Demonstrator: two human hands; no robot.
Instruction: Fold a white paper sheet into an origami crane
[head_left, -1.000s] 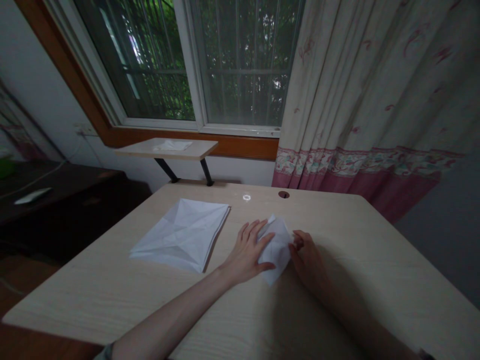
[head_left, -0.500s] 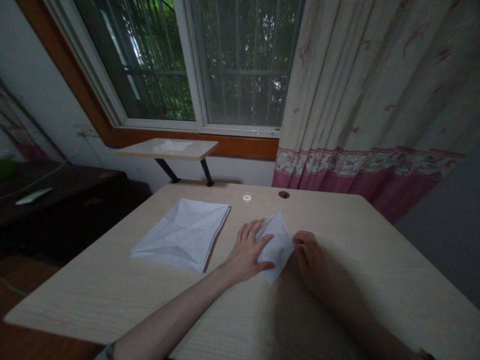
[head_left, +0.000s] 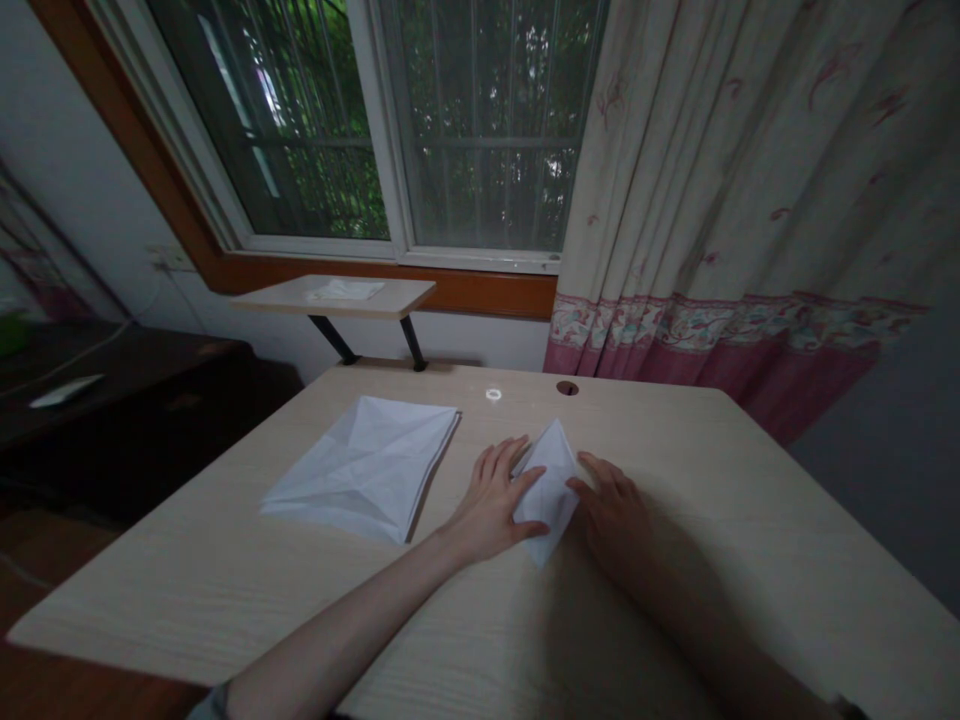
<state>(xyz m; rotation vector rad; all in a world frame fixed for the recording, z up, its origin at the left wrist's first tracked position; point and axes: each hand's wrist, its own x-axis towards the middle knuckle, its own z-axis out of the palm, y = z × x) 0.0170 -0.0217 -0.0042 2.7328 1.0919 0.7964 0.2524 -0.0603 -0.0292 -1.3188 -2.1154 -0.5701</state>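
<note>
A small diamond-shaped piece of folded white paper (head_left: 556, 490) lies on the table between my hands. My left hand (head_left: 491, 505) rests over its left side, fingers spread, with the thumb and a finger reaching onto the paper. At the right edge, my right hand (head_left: 611, 510) touches the paper with its fingertips, thumb apart from the index finger. The underside of the paper and part of its left edge are hidden. To the left of my hands lies a stack of larger creased white paper sheets (head_left: 367, 465).
The pale wooden table (head_left: 247, 590) has a round cable hole (head_left: 567, 388) and a small white ring (head_left: 493, 395) near its far edge. A raised shelf (head_left: 405, 300) at the back left carries some crumpled white paper (head_left: 345, 289). Curtains (head_left: 675, 250) hang behind on the right.
My right hand has gone from pinching the paper's right corner to laying its fingertips along that edge. That corner is now turned inward, so the diamond is narrower. My left hand stays put.
</note>
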